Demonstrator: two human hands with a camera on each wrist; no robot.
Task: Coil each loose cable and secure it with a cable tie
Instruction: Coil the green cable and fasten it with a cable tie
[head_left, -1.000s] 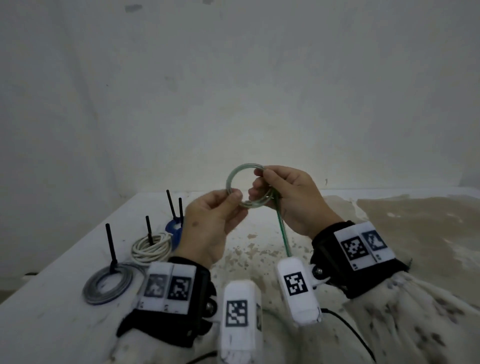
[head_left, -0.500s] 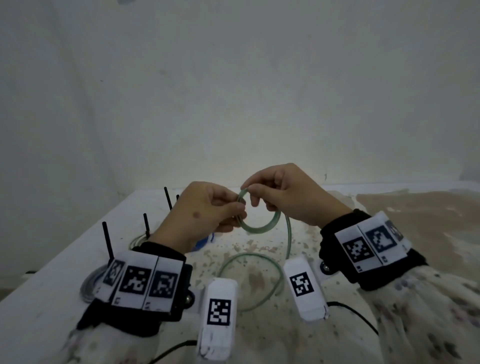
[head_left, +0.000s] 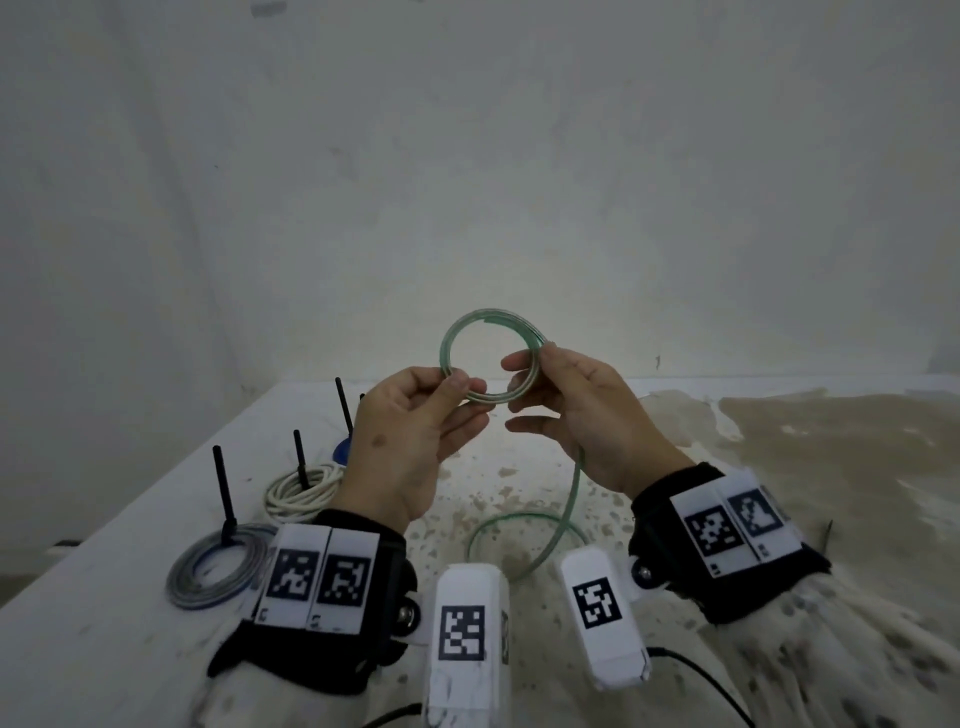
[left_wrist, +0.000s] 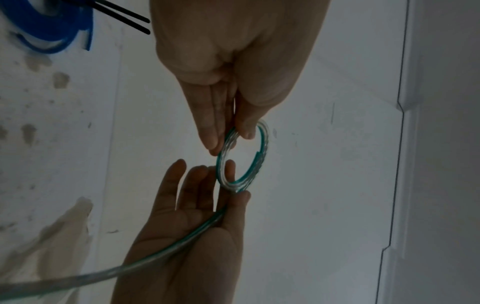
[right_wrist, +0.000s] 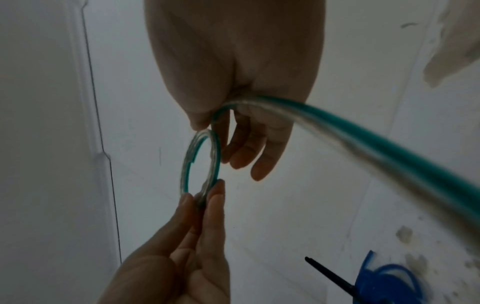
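The green cable (head_left: 491, 358) is held up as a small coil above the worktop (head_left: 104, 623), its loose tail hanging down and looping on the surface between the wrists. The left hand (head_left: 410, 441) pinches the coil's left rim between thumb and fingertips; the right hand (head_left: 582, 415) has the cable running through its grip at the coil's right side, other fingers relaxed. At the left lie a grey coil (head_left: 215, 569), a white coil (head_left: 301, 491) and a blue coil (head_left: 343, 451), each with black cable ties (head_left: 224, 491) standing up. A pale wall (head_left: 467, 182) stands close behind; the worktop's right half is stained.

Green cable (head_left: 491, 358) coil raised, right hand (head_left: 582, 415) fingers now spread.
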